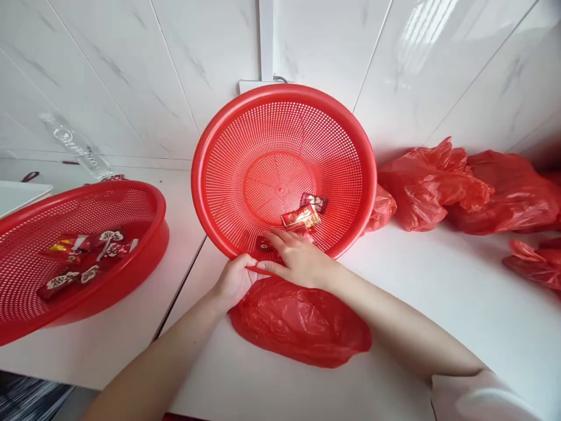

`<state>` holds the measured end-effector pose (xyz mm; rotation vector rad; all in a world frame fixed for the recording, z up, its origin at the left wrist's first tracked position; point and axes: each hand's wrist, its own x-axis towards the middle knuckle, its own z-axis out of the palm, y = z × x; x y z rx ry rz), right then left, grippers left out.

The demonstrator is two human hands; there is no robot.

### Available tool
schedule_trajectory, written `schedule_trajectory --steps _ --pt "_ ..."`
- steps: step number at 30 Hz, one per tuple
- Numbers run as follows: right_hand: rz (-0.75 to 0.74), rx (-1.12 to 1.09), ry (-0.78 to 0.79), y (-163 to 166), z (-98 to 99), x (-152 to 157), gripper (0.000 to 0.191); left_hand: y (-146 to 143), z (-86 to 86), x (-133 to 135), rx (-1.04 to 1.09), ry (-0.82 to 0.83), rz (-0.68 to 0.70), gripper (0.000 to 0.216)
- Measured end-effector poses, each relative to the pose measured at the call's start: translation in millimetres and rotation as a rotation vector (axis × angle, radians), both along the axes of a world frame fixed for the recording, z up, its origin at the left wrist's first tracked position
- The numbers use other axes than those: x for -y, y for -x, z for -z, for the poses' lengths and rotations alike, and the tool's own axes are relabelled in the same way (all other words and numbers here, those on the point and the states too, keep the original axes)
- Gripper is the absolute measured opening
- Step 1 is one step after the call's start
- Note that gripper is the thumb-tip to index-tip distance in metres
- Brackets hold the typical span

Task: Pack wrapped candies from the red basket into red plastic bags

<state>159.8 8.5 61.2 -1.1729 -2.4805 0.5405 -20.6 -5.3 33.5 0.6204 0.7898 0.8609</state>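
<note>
A red mesh basket is tilted towards me. Low on its inner wall lie several small wrapped packets in red, gold and dark wrappers. My left hand is closed on the basket's near rim; whether it also pinches the bag's edge I cannot tell. Inside the rim, my right hand reaches over the packets with its fingers stretched out and its thumb near the rim. Those fingers partly cover some packets. Below both hands, a red plastic bag lies against the basket's near side, its mouth hidden.
Another red basket with several packets stands at the left. Filled red plastic bags line the right side by the tiled wall. A clear plastic bottle lies behind the left basket. A dark seam crosses the white table.
</note>
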Motion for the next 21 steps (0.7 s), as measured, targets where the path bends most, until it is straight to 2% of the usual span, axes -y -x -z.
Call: schedule_trajectory --steps 2,5,11,14,16,18,21 --pt "0.055 0.071 -0.050 -0.8 -1.9 1.1 0.073 -0.2 3.0 -0.7 -0.024 -0.039 -0.034 0.013" --pt "-0.023 0.085 -0.056 -4.3 -2.4 -0.8 0.062 -3.2 7.7 0.5 -0.072 -0.091 -0.064 0.010" --pt "-0.193 -0.047 0.055 -15.0 -4.0 -11.1 0.024 -4.9 12.3 2.4 -0.047 -0.081 -0.026 0.012" --pt "-0.088 -0.278 0.074 -18.9 -5.5 -22.1 0.023 -3.1 11.9 2.7 -0.033 -0.063 -0.041 0.018" --pt "0.064 -0.588 0.196 -21.0 -7.3 -30.9 0.019 -2.3 10.6 3.1 -0.037 -0.030 -0.054 0.021" --pt "0.164 -0.939 0.446 -22.9 -9.7 -38.0 0.010 -2.0 8.9 3.6 -0.043 -0.004 -0.057 0.023" --pt "0.145 -1.331 0.896 -26.4 -13.8 -41.2 0.010 -2.1 7.2 3.8 -0.052 -0.001 -0.054 0.023"
